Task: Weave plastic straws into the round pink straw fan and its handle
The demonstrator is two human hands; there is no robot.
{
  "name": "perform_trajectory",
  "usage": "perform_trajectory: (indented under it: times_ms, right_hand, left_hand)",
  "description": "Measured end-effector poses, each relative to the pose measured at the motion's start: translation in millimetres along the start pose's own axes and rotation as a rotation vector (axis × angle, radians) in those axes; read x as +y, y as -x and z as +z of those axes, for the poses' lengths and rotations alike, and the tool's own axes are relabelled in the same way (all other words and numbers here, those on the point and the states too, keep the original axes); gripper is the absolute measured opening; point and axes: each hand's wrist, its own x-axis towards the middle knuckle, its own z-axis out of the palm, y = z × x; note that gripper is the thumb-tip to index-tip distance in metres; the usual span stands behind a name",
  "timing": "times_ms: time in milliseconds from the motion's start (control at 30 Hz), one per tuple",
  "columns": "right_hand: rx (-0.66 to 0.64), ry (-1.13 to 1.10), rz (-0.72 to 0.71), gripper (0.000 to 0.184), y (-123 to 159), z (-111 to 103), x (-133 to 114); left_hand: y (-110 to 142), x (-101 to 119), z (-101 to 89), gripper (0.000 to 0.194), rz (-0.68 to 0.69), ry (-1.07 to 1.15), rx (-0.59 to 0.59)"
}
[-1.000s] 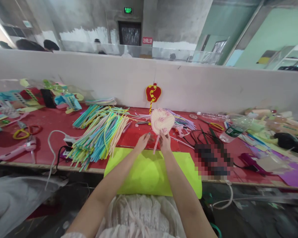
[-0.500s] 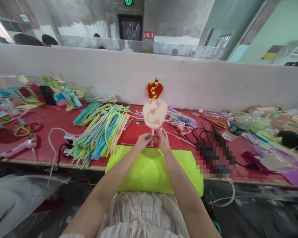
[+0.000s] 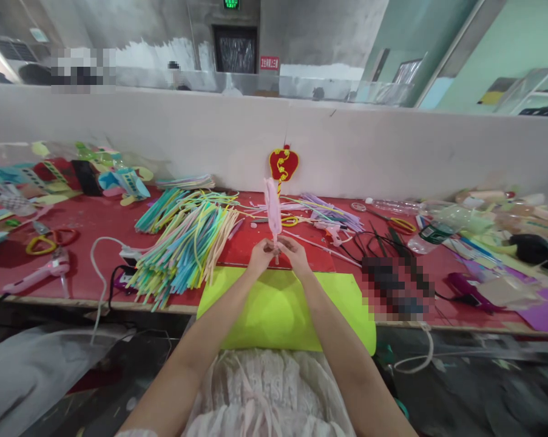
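A small pink craft fan (image 3: 272,208) stands upright, turned edge-on to me, so only its thin side shows. Both my hands pinch its short handle just above the yellow-green foam sheet (image 3: 283,309). My left hand (image 3: 261,255) grips the handle from the left with closed fingers. My right hand (image 3: 292,253) grips it from the right, fingers closed too. A red and yellow ornament (image 3: 283,163) hangs on the white partition right behind the fan.
On the red table lie a big pile of coloured foam strips (image 3: 186,241), a pink glue gun (image 3: 37,273) with cable at left, scissors (image 3: 46,238), another glue gun (image 3: 332,228), black cables and bottles (image 3: 431,240) at right. The white partition (image 3: 392,152) closes the back.
The fan was lifted from near the table to upright, then rotated from face-on to edge-on. Both hands came together on its handle.
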Motion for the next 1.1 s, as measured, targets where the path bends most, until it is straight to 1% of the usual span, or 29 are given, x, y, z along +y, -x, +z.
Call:
perform_trajectory:
  times_ms: [133,200,300,433,500,567,633,733,800,867,933,1000,1033,1100]
  right_hand:
    - [0.019,0.022,0.016,0.029,-0.7,-0.5,1.9]
    - [0.062,0.016,0.044,0.028,-1.8,-1.9,3.5]
    - [0.134,-0.004,0.064,0.026,-3.3,-4.7,4.9]
    - [0.151,0.007,0.025,0.018,-4.1,-7.1,4.6]
    - [0.183,-0.003,0.008,0.020,-4.5,-8.3,5.2]
    - [0.209,-0.042,0.012,0.022,-5.6,-10.0,7.5]
    - [0.213,-0.084,0.034,0.021,-7.0,-11.7,10.8]
    - [0.175,-0.082,0.075,0.020,-7.7,-11.8,14.4]
    - [0.105,-0.039,0.104,0.020,-6.5,-9.9,13.9]
    - [0.015,0.008,0.127,0.022,-4.4,-7.1,11.3]
    - [-0.062,0.050,0.143,0.023,-2.6,-4.8,8.1]
    - [-0.085,0.086,0.151,0.026,-1.9,-4.0,5.9]
    - [-0.070,0.092,0.160,0.028,-2.0,-4.3,5.3]
    - [0.005,0.081,0.175,0.033,-2.7,-6.1,4.9]
  left_hand:
    - [0.5,0.0,0.8,0.019,0.029,-0.027,0.004]
    - [1.0,0.1,1.9,0.021,0.040,-0.009,-0.008]
    - [3.5,1.5,4.4,0.023,0.018,0.032,-0.075]
    - [8.5,3.9,7.4,0.024,-0.028,0.038,-0.159]
    - [9.9,5.0,8.0,0.024,-0.027,0.019,-0.191]
    - [9.4,6.5,7.5,0.022,-0.012,-0.009,-0.195]
    - [6.7,8.1,5.5,0.023,0.007,0.004,-0.156]
    - [-0.4,9.4,-0.6,0.030,0.051,0.093,-0.003]
    - [-5.8,8.2,-5.9,0.033,0.063,0.139,0.126]
    - [-10.5,4.8,-11.2,0.035,0.019,0.187,0.203]
    - [-14.1,0.2,-15.3,0.037,-0.041,0.255,0.224]
    - [-16.6,-4.3,-17.8,0.038,-0.069,0.310,0.234]
    - [-17.5,-6.1,-18.4,0.038,-0.070,0.324,0.240]
    - [-18.4,-8.1,-18.4,0.037,-0.063,0.325,0.238]
